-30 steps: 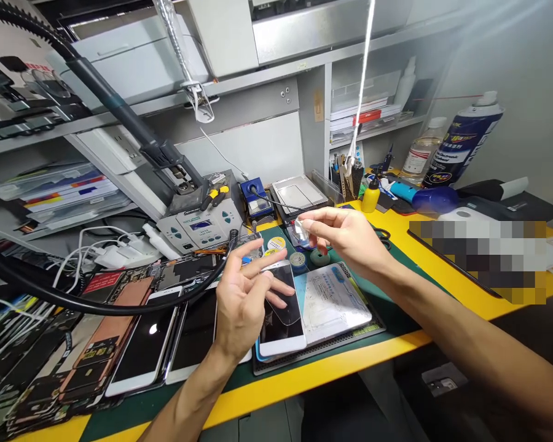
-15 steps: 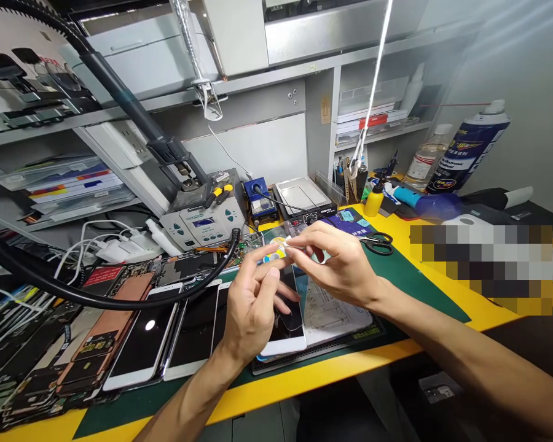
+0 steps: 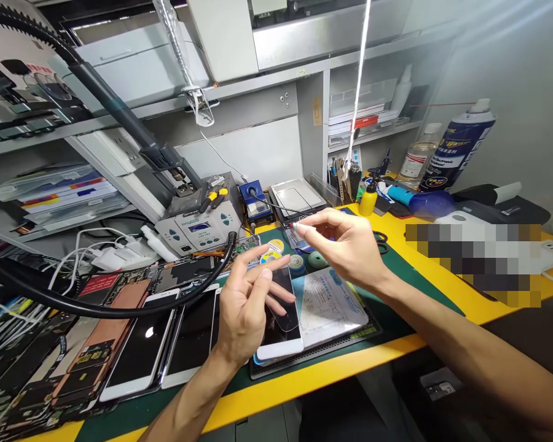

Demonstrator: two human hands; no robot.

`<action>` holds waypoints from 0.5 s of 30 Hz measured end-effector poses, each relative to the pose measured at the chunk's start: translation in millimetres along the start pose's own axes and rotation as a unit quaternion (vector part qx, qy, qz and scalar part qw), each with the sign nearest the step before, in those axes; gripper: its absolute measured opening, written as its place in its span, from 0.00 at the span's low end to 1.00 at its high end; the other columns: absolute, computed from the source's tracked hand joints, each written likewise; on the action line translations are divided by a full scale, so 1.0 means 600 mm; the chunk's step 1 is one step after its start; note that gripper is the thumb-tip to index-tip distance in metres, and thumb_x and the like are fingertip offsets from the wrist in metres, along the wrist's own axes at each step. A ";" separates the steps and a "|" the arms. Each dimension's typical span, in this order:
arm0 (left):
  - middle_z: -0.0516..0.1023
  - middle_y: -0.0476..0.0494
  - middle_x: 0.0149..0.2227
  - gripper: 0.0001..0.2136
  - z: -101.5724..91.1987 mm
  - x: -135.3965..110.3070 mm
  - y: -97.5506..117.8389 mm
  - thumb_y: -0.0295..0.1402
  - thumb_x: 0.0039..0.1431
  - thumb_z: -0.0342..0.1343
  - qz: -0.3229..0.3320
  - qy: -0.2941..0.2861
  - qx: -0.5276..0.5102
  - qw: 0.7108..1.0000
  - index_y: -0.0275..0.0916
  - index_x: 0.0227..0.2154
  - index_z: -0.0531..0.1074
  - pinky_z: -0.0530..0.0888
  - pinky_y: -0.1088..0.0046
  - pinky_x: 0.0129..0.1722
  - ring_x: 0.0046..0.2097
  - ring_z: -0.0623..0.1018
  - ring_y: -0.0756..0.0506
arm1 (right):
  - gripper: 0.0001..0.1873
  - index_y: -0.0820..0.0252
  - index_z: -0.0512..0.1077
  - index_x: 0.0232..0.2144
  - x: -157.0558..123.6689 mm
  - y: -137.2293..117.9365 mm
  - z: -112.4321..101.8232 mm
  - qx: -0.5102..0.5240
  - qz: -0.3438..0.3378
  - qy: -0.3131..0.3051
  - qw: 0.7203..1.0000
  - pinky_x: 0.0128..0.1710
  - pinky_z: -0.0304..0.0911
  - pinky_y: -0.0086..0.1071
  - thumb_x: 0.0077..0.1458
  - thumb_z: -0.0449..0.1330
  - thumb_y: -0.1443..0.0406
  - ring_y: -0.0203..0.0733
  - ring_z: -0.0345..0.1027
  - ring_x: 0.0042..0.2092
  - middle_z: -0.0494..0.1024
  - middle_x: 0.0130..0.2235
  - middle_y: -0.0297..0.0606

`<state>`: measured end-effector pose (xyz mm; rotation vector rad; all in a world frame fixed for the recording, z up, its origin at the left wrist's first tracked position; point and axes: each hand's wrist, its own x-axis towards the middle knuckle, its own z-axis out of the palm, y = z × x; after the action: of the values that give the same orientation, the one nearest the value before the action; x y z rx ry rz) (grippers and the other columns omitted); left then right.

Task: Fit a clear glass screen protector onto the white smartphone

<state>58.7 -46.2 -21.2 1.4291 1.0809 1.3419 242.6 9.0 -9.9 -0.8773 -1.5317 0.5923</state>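
My right hand (image 3: 350,248) is raised over the work mat, thumb and forefinger pinched on a small white piece (image 3: 295,226) too small to name. To its lower left, my left hand (image 3: 245,304) has its fingers stretched apart and nothing in them. Under that hand lies a white-framed phone (image 3: 281,351) with a dark screen, partly covered by the fingers. The phone rests beside a pale printed pad (image 3: 334,307) on a dark perforated mat. Small round tins (image 3: 297,265) sit just behind the phone and pad.
More phones (image 3: 138,344) and stripped phone parts (image 3: 87,350) fill the left side. A black hose (image 3: 120,310) arcs above them. Behind stand a grey rework station (image 3: 203,224) and a blue soldering unit (image 3: 257,205). Scissors (image 3: 380,242), a yellow bottle (image 3: 367,201) and a spray can (image 3: 458,147) are rightward.
My two hands have come apart: the right one has moved up and away with the white piece, while the left fingers have spread. The whole view has shifted slightly.
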 end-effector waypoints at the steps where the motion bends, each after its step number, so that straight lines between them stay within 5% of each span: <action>1: 0.83 0.34 0.48 0.17 -0.001 0.000 -0.002 0.38 0.67 0.54 -0.001 -0.003 0.000 1.000 0.38 0.55 0.64 0.77 0.73 0.20 0.27 0.83 0.46 | 0.07 0.61 0.81 0.35 -0.004 -0.003 0.004 -0.013 -0.031 -0.009 0.999 0.28 0.64 0.30 0.59 0.65 0.62 0.35 0.68 0.30 0.79 0.31 0.36; 5: 0.83 0.36 0.47 0.19 -0.003 -0.001 -0.010 0.38 0.67 0.55 -0.005 -0.013 0.004 1.000 0.39 0.57 0.63 0.78 0.72 0.20 0.27 0.83 0.45 | 0.06 0.59 0.80 0.37 -0.016 0.000 0.019 -0.076 -0.168 -0.041 0.982 0.28 0.64 0.30 0.60 0.63 0.67 0.35 0.68 0.31 0.78 0.32 0.38; 8: 0.83 0.35 0.48 0.18 -0.001 -0.002 -0.010 0.38 0.67 0.54 0.000 -0.013 0.006 1.000 0.39 0.56 0.64 0.78 0.72 0.20 0.27 0.83 0.45 | 0.06 0.60 0.80 0.37 -0.014 0.009 0.017 -0.132 -0.192 -0.011 0.972 0.32 0.66 0.31 0.60 0.61 0.68 0.36 0.67 0.31 0.77 0.32 0.38; 11: 0.83 0.34 0.48 0.17 0.001 -0.002 -0.005 0.37 0.67 0.54 0.008 -0.003 0.004 1.000 0.38 0.55 0.64 0.77 0.73 0.19 0.26 0.83 0.46 | 0.05 0.60 0.80 0.34 0.000 0.012 0.004 -0.121 -0.108 0.024 0.986 0.33 0.65 0.33 0.59 0.63 0.66 0.37 0.67 0.31 0.77 0.31 0.37; 15: 0.83 0.33 0.48 0.17 0.002 -0.003 0.002 0.37 0.66 0.54 -0.003 -0.005 -0.011 1.000 0.38 0.54 0.64 0.76 0.73 0.19 0.26 0.82 0.45 | 0.13 0.62 0.79 0.32 0.016 0.006 -0.009 0.058 0.105 -0.016 0.993 0.26 0.61 0.30 0.54 0.68 0.57 0.34 0.64 0.26 0.77 0.26 0.35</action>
<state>59.6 -48.1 -20.6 1.4143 1.0605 1.3368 248.8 18.4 -6.1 -0.9489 -1.4271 0.8434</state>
